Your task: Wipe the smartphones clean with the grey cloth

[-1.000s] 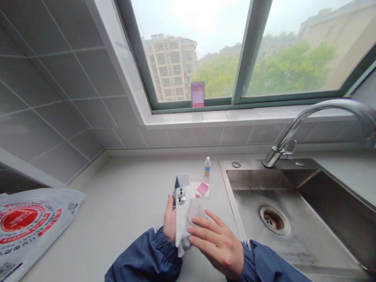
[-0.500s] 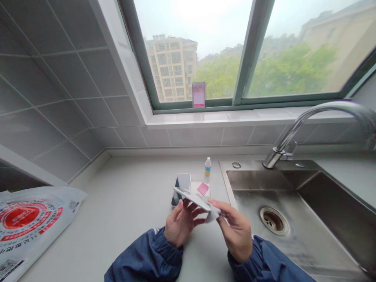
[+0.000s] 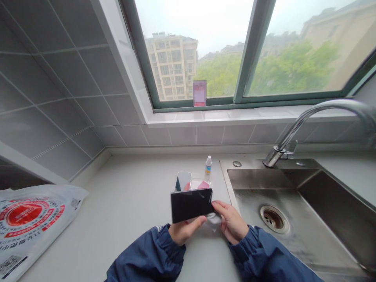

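While a pale counter [image 3: 135,188] runs beneath the window [image 3: 247,51] to a steel sink [image 3: 230,184], a phone [image 3: 190,205] is held above it, black screen facing the person. The left hand [image 3: 185,232] grips it from below; the right hand [image 3: 231,221] pinches its right end, whitish cloth [image 3: 214,221] beneath. Most left fingers are hidden; the bag [image 3: 38,217] is cut off.

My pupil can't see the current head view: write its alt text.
A left hand and a right hand hold a phone, black side facing the camera, above a pale counter, a pale wipe at the right hand. Beyond are a phone-like slab, a pink piece and a bottle, with a sink right, a bag left and a window behind.
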`<action>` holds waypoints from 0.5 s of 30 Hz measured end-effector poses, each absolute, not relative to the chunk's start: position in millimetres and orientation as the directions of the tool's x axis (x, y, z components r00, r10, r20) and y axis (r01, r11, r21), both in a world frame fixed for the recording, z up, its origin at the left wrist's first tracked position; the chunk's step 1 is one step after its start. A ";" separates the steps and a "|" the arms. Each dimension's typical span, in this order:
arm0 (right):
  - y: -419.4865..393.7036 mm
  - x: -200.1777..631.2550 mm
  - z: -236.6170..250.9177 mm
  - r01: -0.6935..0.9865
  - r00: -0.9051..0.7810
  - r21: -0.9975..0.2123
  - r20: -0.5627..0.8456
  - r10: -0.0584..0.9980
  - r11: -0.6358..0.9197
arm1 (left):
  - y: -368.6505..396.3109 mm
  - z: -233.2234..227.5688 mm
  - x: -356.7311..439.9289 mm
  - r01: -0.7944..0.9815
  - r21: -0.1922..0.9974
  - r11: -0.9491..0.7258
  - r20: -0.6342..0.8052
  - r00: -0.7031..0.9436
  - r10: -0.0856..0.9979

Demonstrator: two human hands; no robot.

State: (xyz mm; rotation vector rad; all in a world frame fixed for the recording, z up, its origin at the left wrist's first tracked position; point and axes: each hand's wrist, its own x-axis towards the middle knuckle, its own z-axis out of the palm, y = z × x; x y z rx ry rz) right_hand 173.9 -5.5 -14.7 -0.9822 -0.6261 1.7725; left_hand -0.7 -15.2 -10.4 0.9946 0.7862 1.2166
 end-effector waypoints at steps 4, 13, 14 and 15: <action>-6.1 172.9 -11.6 -0.525 -0.235 -0.743 -0.341 0.910 -0.415 | -16.6 -1.8 1.0 -0.234 0.958 -0.166 0.212 0.189 0.959; -1.1 181.4 -10.2 -0.557 -0.037 -0.771 -0.349 0.936 -0.309 | -14.0 -1.3 11.8 -0.274 0.951 -0.141 0.146 -0.002 0.989; 0.2 183.9 -10.1 -0.555 0.001 -0.781 -0.344 0.939 -0.286 | -13.7 0.2 11.8 -0.284 0.950 -0.130 0.133 -0.007 0.991; 1.7 186.3 -10.0 -0.550 0.035 -0.793 -0.335 0.941 -0.262 | -13.5 1.6 11.5 -0.300 0.947 -0.117 0.120 -0.009 0.993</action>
